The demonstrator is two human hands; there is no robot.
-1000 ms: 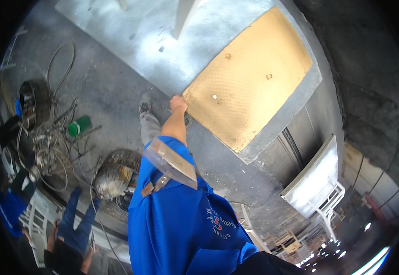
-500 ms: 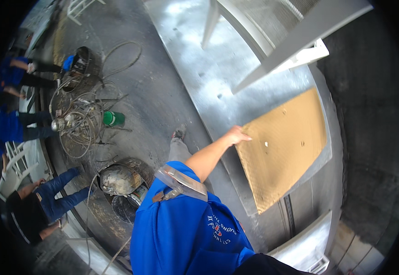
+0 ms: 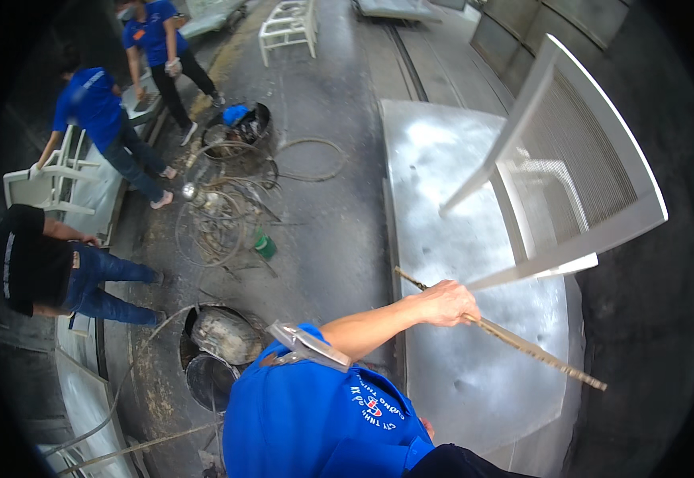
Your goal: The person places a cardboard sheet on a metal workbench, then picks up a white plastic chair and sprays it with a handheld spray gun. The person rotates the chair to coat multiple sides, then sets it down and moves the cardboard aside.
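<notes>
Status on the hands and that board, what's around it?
One hand grips the thin board edge-on; which hand, can't tell. Board over the metal table. White chair on the table close behind.

Blue short-sleeved shirt with small printing, perhaps a grey shoulder strap.

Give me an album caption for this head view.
A hand grips the edge of a thin board above a metal table, white chair upturned.

Grey concrete floor, hose coils, white chair frames, co-workers.
</notes>
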